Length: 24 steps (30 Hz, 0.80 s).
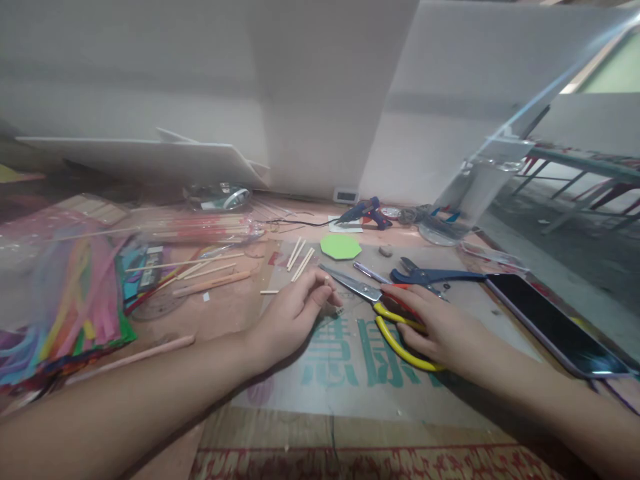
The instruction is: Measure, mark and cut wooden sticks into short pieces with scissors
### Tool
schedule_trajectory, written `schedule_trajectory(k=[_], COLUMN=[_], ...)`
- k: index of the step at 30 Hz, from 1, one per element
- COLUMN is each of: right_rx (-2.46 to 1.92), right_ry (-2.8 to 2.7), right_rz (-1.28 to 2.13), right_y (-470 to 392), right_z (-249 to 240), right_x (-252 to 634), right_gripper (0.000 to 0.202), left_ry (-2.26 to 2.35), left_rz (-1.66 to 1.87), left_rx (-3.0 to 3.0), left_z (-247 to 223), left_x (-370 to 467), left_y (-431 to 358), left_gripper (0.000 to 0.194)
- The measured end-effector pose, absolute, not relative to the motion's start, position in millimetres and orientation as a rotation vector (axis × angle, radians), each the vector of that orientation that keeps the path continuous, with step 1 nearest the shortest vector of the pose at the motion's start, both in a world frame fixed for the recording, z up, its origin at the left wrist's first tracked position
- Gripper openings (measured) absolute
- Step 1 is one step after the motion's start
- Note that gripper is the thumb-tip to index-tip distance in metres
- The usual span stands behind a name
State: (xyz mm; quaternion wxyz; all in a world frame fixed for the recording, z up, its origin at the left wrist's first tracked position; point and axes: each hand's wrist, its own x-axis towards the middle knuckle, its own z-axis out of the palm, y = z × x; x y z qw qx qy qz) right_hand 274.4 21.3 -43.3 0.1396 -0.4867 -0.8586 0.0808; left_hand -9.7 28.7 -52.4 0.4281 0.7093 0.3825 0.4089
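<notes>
My left hand (306,303) is closed in a pinch just left of the scissor tips. Something small and pale may be between its fingertips, but it is too blurred to name. Under my right hand (429,319) are scissors (361,288) with yellow and red handles; my fingers curl over the grips and the blades point to the upper left. Several short wooden sticks (302,264) lie beyond my left hand. Near them rests a bright green many-sided piece (341,247). A pen (371,272) and blue-handled pliers (435,275) lie beyond the scissors.
A dark blue glue gun (367,213) stands at the back beside a small digital display (345,195). Colourful fuzzy strips (75,307) and bagged sticks (200,228) fill the left. A phone (555,323) lies at the right edge, and a clear plastic container (470,200) stands behind.
</notes>
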Motion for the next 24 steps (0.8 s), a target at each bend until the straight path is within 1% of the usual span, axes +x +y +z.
schedule_trajectory(k=[2,5,7,9,11,12,13,15,16,18,20,22,23,24], right_rx=[-1.415,-1.384,-1.296,-1.160,-1.066,-1.039,-0.989,-0.848,-0.804,-0.809,-0.805,-0.771,-0.798,-0.858], right_ry=[-2.484,-2.436,-2.456,-2.592,-2.737,-2.777,-2.796,-2.710,-2.630,-2.504,-2.514,-2.488,-2.422,-2.348], right_rz=[0.212,0.074,0.061,0.215,0.443,0.558,0.699,1.013,1.112,1.130,1.133,1.239,1.223,1.118], right_y=[25,24,16,4,-5,-8,-10,-9,-7,-3,1,3,3,2], right_z=[-40,-31,-24,-19,-15,-13,-11,-8,-7,-6,-4,2,6,12], right_x=[279,282,275,262,245,237,231,223,222,222,224,228,230,233], right_gripper=[0.048,0.037,0.038,0.049,0.072,0.078,0.079,0.061,0.054,0.048,0.045,0.033,0.030,0.030], left_ry=[1.023,1.109,1.129,1.134,1.132,1.128,1.123,1.117,1.116,1.118,1.119,1.111,1.104,1.100], left_rz=[0.912,0.818,0.837,0.874,0.891,0.897,0.905,0.914,0.917,0.913,0.903,0.893,0.889,0.888], left_rx=[1.846,1.955,1.972,1.961,1.951,1.952,1.953,1.955,1.960,1.969,1.966,1.950,1.943,1.940], left_z=[-53,-53,-54,-54,-54,-54,-54,-55,-55,-55,-55,-56,-56,-56], left_x=[-11,-13,-15,-16,-16,-16,-16,-16,-16,-17,-17,-17,-16,-16], left_y=[31,37,42,46,48,49,49,49,49,48,48,48,48,48], left_gripper=[0.034,0.038,0.039,0.040,0.039,0.039,0.039,0.039,0.038,0.037,0.037,0.039,0.040,0.039])
